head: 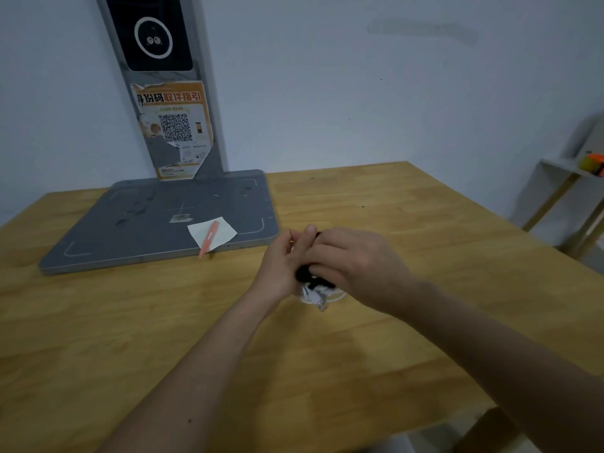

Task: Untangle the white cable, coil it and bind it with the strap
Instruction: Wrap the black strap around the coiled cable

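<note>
Pen [208, 239] on paper [212, 236] lies left of both hands.

grey stand [157, 223] left, table [425, 223] right open

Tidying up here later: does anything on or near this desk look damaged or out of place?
Yes: the orange poster on the grey stand is torn and peeling along its top and lower edges. An orange pen lies aslant across a white paper on the stand's base.
</note>
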